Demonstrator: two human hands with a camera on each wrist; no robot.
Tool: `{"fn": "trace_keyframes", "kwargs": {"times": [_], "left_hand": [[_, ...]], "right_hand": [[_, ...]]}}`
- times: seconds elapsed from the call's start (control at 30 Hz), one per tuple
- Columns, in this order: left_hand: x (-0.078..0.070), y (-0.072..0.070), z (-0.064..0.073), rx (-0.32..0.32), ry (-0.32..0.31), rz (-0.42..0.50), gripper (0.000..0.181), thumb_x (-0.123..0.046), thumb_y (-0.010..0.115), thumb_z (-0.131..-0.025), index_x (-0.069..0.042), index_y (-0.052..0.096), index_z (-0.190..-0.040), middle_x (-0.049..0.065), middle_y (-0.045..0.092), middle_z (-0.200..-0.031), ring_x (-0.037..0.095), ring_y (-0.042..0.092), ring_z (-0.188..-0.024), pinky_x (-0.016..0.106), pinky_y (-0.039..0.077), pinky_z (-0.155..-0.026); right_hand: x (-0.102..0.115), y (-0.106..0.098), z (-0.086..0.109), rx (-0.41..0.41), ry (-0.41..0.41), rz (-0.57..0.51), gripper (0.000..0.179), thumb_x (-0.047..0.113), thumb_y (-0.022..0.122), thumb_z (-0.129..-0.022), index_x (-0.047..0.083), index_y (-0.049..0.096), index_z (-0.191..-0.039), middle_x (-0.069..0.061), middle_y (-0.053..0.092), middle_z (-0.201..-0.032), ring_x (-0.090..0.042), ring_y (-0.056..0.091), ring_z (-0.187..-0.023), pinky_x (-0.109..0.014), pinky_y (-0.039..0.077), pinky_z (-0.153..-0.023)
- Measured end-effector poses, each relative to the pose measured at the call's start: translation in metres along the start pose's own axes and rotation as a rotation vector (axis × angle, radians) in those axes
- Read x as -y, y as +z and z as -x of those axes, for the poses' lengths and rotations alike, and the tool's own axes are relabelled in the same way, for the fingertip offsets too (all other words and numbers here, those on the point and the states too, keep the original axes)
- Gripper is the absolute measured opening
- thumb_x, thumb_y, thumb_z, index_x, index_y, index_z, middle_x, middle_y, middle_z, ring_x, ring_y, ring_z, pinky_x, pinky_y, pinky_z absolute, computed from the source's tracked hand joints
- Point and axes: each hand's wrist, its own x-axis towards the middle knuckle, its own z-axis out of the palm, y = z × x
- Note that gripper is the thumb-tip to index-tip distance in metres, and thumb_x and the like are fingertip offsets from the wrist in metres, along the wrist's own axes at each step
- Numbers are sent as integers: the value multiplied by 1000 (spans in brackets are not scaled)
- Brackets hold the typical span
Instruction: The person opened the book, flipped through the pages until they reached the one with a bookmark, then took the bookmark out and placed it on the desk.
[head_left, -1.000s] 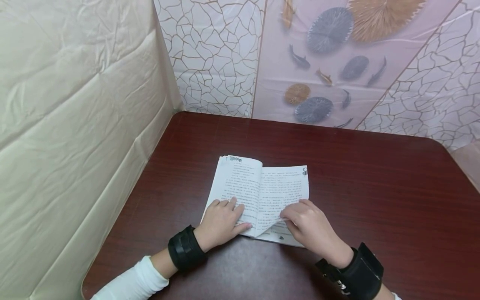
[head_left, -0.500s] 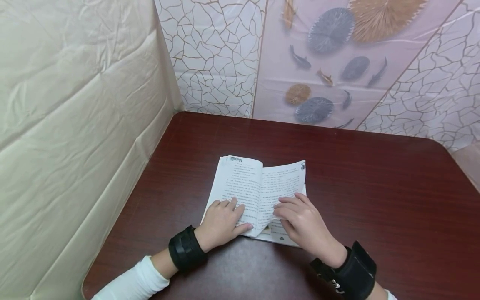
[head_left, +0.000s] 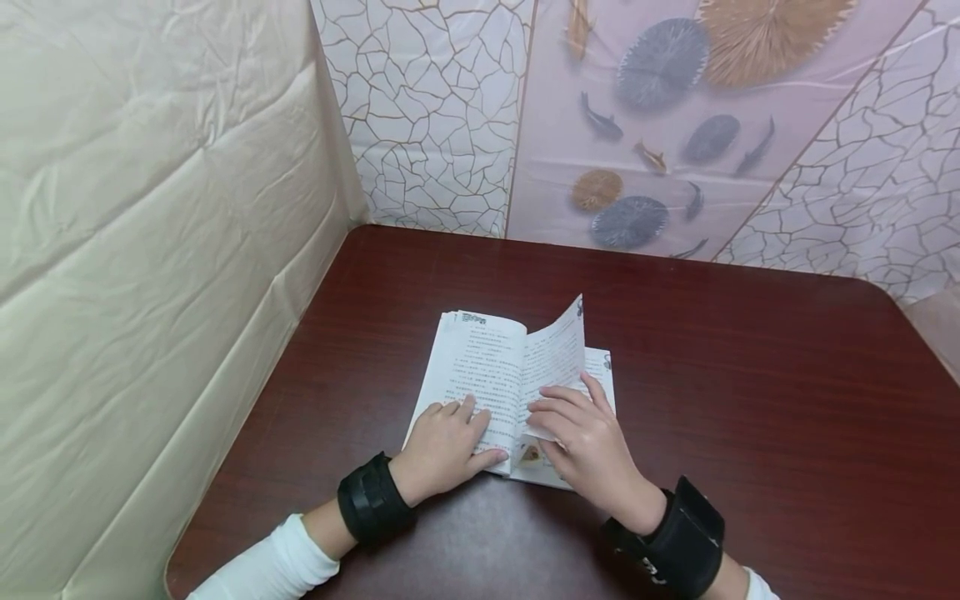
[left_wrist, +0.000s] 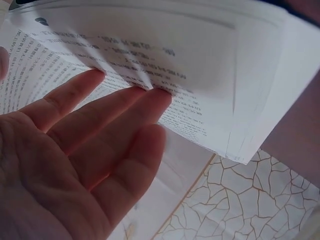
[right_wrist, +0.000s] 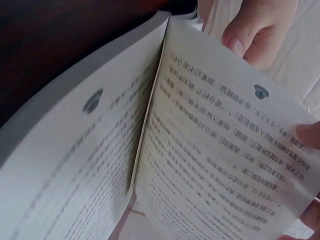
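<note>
An open book (head_left: 480, 358) with printed text lies on the table in the head view. My left hand (head_left: 444, 439) rests on the lower part of its left page, fingers extended and thumb near the spine. In the left wrist view those fingertips (left_wrist: 160, 97) touch the printed paper. At the right half, my right hand (head_left: 588, 446) holds a lifted page (head_left: 558, 346), whose upper corner stands up and curves toward the spine. The right wrist view has the thumb (right_wrist: 309, 136) on one face of this page, with other fingers at its edge. Under it shows another page with a small coloured picture (head_left: 531, 452).
The dark red-brown table (head_left: 750, 400) extends around the book. A cream cloth wall (head_left: 165, 250) borders it on the left. Behind stands a patterned backdrop (head_left: 435, 117). Both wrists wear black straps (head_left: 375, 497).
My right hand has moved left toward the spine, raising the right-hand page from nearly flat to upright and curled, which uncovers the page beneath. My left hand has stayed in place.
</note>
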Motion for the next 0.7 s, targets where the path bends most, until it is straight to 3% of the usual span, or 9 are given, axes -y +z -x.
{"fn": "trace_keyframes", "kwargs": {"times": [0.23,0.47,0.7], "left_hand": [[1,2,1,-34,19,-5,59,-62,43,-80,-11,58,-107,15,60,-111,25,61,-92,37,47,-74],[1,3,0,-77,30,8,57,-61,45,-80,-13,59,-106,15,61,-110,25,62,-92,37,47,-72],[2,0,1,-28,45,64,69,-65,50,-73,-17,50,-123,18,56,-119,30,59,-100,39,47,-76]], "right_hand": [[7,7,-4,-28,-6,-29,17,2,69,-62,10,66,-76,-3,67,-91,-22,56,-101,-51,30,-94],[10,13,-8,-11,-57,-44,16,1,67,-64,10,67,-78,-4,66,-96,-22,55,-105,-48,40,-87],[12,21,-14,-13,-130,-81,17,0,64,-66,8,67,-81,-6,66,-96,-25,55,-106,-33,43,-90]]}}
